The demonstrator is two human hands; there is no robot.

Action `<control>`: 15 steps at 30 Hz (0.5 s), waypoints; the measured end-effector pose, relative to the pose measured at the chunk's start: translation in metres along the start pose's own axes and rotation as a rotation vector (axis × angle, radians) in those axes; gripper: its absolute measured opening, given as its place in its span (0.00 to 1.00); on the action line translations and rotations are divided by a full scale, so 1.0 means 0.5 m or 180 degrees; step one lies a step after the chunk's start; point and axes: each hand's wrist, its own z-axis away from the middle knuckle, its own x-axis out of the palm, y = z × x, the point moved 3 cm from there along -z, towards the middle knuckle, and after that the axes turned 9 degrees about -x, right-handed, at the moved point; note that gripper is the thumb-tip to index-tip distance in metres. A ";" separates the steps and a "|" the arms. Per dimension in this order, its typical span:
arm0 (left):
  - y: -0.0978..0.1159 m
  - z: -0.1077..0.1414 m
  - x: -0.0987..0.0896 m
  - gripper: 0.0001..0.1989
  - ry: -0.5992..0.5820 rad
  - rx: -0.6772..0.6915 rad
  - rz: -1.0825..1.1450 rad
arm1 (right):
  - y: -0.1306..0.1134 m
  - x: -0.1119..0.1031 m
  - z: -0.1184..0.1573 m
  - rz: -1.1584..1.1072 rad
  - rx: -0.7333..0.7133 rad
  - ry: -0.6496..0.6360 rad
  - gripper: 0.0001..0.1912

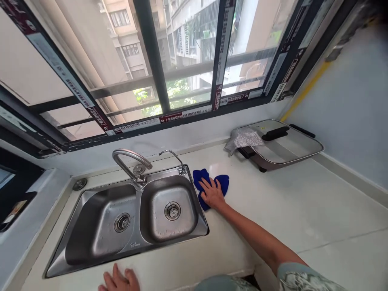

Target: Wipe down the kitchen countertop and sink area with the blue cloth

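Note:
My right hand [213, 194] holds a dark blue cloth [222, 184] down against the white countertop [273, 202], just right of the sink. Its fingers bend over the bunched fabric, which spreads out on both sides of the hand. At the bottom of the view, my left hand [119, 281] is by the counter's front edge, below the sink, with its fingers apart and nothing in them. The lower part of that hand is cut off by the frame. Between the two hands lies the double-bowl steel sink [138, 214], with small water drops in its bowls.
A curved faucet [130, 161] and a thin small tap [172, 155] rise behind the sink. At the back right sits an electric pan with a glass lid [291, 141], silvery wrap [245, 138] over its left corner. Dark-framed windows [160, 60] stand behind the counter.

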 end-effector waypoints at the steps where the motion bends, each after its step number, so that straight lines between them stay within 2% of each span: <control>1: 0.003 0.001 -0.004 0.33 0.0004 0.0014 0.0024 | -0.009 -0.006 0.022 0.0041 -0.0003 -0.0002 0.30; 6: 0.009 0.007 -0.022 0.30 -0.0158 0.0163 0.0058 | -0.061 -0.035 0.134 0.0191 0.0040 0.0008 0.29; 10: -0.006 0.002 -0.019 0.31 -0.0226 0.0333 0.0104 | -0.092 -0.059 0.240 0.0209 -0.0022 0.0069 0.29; 15: -0.047 -0.075 0.003 0.31 -0.0622 0.0826 0.0508 | -0.099 -0.107 0.400 0.0200 0.0009 0.0014 0.31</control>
